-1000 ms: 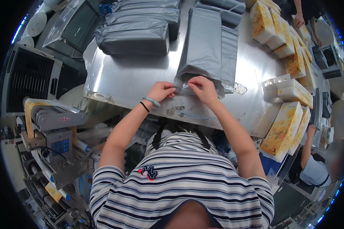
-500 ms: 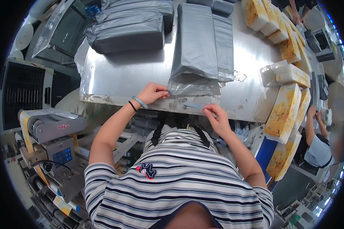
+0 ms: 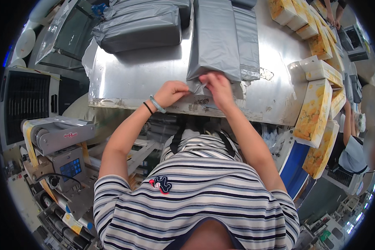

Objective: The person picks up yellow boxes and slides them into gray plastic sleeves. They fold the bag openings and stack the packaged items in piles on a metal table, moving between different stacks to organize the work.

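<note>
A large grey plastic mailing bag (image 3: 216, 39), filled to a boxy shape, lies on the metal table in front of me. Its open-end flap (image 3: 199, 88) is crumpled and bunched toward the near side. My left hand (image 3: 173, 93) pinches the flap's left corner between thumb and fingers. On the other side, my right hand (image 3: 217, 88) has its fingers closed on the flap, close against the bag's end. A pale bluish strip (image 3: 212, 107) lies by the table edge below my right hand.
More grey wrapped parcels (image 3: 139, 31) stand at the far left of the metal table (image 3: 129, 77). Yellow-patterned boxes (image 3: 314, 112) line the right side. A machine with a small screen (image 3: 70, 167) is at my left. Another person (image 3: 352, 154) works at the far right.
My right hand has moved up and left, from beside the pale strip onto the flap. The flap, flat before, is now bunched between my hands.
</note>
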`<state>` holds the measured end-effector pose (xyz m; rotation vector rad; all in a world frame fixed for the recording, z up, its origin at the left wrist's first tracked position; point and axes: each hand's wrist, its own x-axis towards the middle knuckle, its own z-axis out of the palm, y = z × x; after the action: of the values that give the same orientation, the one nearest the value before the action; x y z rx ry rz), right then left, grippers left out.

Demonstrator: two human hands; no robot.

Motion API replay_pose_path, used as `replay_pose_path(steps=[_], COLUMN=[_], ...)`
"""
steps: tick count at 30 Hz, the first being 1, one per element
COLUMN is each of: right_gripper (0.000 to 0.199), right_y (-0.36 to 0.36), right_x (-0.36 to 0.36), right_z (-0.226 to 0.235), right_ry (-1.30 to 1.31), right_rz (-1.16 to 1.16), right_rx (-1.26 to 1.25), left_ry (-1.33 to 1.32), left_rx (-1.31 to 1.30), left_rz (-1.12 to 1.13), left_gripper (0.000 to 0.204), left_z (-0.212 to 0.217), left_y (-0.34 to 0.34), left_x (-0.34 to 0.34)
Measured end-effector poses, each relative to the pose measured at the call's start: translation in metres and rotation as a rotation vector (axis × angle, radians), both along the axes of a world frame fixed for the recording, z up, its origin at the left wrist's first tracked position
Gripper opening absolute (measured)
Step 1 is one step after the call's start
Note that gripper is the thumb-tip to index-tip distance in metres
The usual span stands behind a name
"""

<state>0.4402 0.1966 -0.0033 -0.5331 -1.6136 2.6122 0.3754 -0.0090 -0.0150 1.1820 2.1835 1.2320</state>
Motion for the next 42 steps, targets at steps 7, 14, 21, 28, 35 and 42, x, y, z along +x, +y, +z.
replay_pose_path(steps=[7, 14, 21, 28, 35, 42], right_gripper=[0.009, 0.035, 0.008, 0.018, 0.029, 0.035], right_y=[0.130, 0.139, 0.141, 0.097, 0.092, 0.093], right_x=[0.213, 0.055, 0.013, 0.052, 0.012, -0.003], right_z=[0.023, 0.077, 0.053, -0.003, -0.037, 0.016], right_ry=[-0.124, 0.721, 0.346, 0.066, -0.020, -0.276], right_rz=[0.841, 0.303, 0.870, 0.042, 0.031, 0.240], right_rx=[1.318, 2.206, 1.033, -0.047, 0.894, 1.480], left_ry=[-0.520, 1.188, 0.697, -0.613, -0.441, -0.003], left_rx=[-0.279, -0.306, 0.115, 0.563, 0.313, 0.171], left_rz=[0.165, -0.049, -0.100, 0.763, 0.978, 0.978], left_gripper=[0.020, 0.029, 0.014, 0.040, 0.047, 0.045], left_z=[0.007, 0.054, 0.023, -0.021, -0.026, -0.026], left_y=[-0.034, 0.011, -0.008, 0.031, 0.066, 0.058], left_x=[0.013, -0.020, -0.008, 0.042, 0.032, 0.008])
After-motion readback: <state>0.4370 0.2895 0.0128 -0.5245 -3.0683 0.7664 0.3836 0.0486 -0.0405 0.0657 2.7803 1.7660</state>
